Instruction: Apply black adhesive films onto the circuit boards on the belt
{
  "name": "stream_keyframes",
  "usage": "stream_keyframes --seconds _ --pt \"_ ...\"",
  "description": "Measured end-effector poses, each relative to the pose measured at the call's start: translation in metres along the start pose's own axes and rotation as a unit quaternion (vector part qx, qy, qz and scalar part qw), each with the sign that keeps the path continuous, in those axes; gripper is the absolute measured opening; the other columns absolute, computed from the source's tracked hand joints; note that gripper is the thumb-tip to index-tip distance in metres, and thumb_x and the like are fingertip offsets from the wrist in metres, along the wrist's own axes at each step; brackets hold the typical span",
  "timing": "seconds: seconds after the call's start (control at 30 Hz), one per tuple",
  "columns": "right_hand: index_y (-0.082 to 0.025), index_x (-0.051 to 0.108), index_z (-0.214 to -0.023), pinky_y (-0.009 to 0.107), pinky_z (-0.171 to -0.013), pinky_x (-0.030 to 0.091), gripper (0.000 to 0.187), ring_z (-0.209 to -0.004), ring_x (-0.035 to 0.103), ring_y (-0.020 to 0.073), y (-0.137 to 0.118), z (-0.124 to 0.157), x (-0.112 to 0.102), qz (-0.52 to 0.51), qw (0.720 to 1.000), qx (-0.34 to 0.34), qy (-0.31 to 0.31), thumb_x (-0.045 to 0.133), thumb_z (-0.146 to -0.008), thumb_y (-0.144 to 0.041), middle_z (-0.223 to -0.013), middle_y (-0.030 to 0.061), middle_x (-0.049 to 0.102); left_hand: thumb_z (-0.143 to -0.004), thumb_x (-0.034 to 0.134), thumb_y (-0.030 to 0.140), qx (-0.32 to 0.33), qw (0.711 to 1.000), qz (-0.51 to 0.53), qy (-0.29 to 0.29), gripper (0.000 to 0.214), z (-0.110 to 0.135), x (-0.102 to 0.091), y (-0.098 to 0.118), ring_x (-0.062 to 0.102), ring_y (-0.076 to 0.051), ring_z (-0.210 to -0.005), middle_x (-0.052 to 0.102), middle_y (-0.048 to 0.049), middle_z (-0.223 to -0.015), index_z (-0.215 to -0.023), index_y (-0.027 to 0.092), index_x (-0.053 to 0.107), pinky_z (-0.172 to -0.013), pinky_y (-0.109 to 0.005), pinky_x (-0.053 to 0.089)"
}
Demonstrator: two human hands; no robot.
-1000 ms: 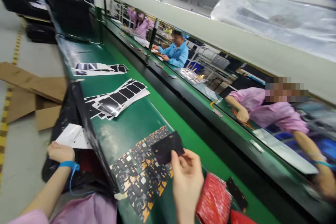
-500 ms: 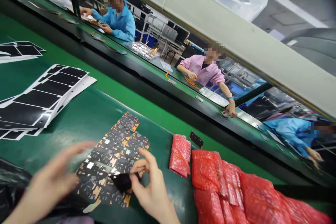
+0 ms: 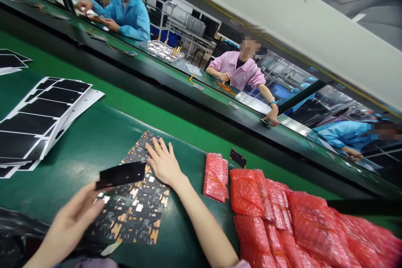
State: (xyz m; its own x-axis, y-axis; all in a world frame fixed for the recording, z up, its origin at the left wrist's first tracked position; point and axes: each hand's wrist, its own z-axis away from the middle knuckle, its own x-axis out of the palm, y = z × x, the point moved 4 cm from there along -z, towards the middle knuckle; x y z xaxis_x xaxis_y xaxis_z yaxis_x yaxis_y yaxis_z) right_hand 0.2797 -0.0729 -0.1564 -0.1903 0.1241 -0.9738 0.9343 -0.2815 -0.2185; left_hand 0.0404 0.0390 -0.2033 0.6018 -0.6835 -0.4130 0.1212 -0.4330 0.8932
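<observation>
1. Fingers of the left hand (image 3: 71, 217) hold a thin black sheet (image 3: 121, 176) by its end, lower left of the frame's centre.
2. Right hand (image 3: 165, 166), fingers spread, grasping nothing, lies over circuit boards (image 3: 138, 220), lower centre.
3. Red packs (image 3: 260, 217) lie lower right.

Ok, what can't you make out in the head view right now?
In the head view:
Circuit boards: partly hidden by the right hand and black piece.
Black piece: its far side faces away.
Sheet stack: cut off by the left edge.
Red packs: contents obscured by wrapping.
</observation>
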Motion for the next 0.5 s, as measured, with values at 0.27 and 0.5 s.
stream_keyframes --seconds 0.27,0.5 --pt "-0.024 0.034 -0.162 0.06 -0.128 0.017 0.053 -0.159 0.023 0.0265 0.055 0.0 0.004 0.041 0.998 0.021 -0.031 0.032 -0.111 -0.04 -0.171 0.0066 0.025 -0.098 0.055 0.059 0.283 0.881 -0.302 -0.231 0.093 -0.023 0.06 0.034 0.018 -0.039 -0.158 0.032 -0.0086 -0.166 -0.167 0.028 0.001 -0.126 -0.068 0.02" --pt "-0.025 0.036 -0.161 0.057 -0.128 0.022 0.052 -0.159 0.023 0.0265 0.093 0.059 -0.007 0.048 0.996 0.065 -0.029 0.037 -0.11 -0.035 -0.17 0.0079 0.028 -0.102 0.039 0.063 0.32 0.862 -0.317 -0.233 0.085 -0.039 0.08 0.025 0.015 -0.031 -0.16 0.029 -0.0062 -0.168 -0.167 0.022 0.003 -0.131 -0.055 0.001"
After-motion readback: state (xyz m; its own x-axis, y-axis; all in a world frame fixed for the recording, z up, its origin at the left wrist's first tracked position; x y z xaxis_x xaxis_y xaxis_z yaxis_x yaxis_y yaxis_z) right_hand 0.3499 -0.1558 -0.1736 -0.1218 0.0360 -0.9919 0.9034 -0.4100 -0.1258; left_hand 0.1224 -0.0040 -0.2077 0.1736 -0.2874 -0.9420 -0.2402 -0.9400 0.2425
